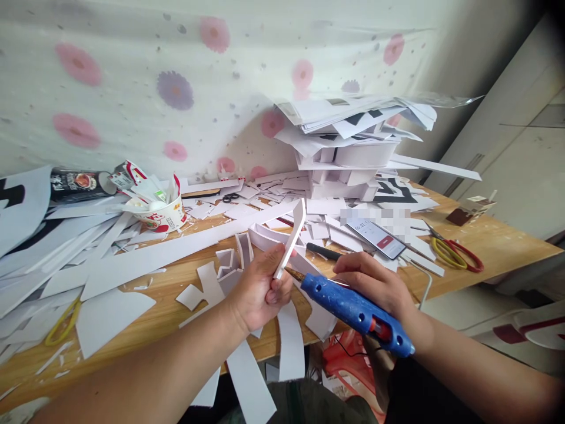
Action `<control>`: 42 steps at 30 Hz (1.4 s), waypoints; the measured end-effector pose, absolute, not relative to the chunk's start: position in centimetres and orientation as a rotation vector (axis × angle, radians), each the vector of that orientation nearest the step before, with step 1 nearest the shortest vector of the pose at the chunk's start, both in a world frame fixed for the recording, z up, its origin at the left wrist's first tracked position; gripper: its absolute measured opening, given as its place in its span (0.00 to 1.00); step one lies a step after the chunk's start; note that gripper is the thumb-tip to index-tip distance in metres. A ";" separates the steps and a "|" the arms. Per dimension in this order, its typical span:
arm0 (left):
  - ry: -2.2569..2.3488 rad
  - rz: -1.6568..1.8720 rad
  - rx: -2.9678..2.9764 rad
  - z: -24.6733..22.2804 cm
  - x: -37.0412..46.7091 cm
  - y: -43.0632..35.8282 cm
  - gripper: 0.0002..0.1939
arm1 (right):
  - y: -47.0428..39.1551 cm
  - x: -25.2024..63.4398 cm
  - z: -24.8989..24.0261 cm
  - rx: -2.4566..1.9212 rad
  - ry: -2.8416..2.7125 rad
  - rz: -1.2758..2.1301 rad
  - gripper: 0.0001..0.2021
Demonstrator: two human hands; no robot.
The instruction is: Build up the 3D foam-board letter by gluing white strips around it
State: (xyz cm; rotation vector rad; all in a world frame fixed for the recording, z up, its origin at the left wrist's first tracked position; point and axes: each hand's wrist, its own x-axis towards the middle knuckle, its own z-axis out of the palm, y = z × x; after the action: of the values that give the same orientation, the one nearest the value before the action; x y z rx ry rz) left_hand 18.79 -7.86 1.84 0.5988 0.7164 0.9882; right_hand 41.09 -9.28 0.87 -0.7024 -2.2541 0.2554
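While left fingers [268, 259] pinch white strip [295, 233] — rising above them | right fingers [361, 266] hold glue gun [346, 304]

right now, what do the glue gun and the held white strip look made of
Glue gun: probably hard plastic, blue with a slight sheen, judging by its moulded round holes. White strip: likely foam board or thick card, matt, judging by its pale edge and smooth bend.

I see a white strip [295, 236] in my left hand [265, 288], standing tilted, upper end bent. Blue glue gun [344, 304], scuffed, red part showing through its slot, slants in my right hand [375, 282], nozzle tip just beside the strip's lower end.
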 end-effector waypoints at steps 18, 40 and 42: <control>0.803 1.157 0.723 1.6 18.9 -7.7 0.24 | -9.3 40.9 1.9 -0.758 -2.191 0.559 0.08; 0.894 1.296 0.697 1.5 19.1 -7.3 0.25 | -8.7 40.7 1.7 -1.036 -1.844 1.199 0.06; 0.879 1.287 0.682 1.4 19.1 -7.2 0.25 | -8.4 40.9 1.8 -1.057 -1.684 1.412 0.09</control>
State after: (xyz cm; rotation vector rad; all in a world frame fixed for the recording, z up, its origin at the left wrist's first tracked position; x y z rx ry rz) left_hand 19.05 -7.17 1.40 0.6824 0.8790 1.2874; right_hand 40.87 -8.40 1.78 -1.0568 -1.6837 1.4118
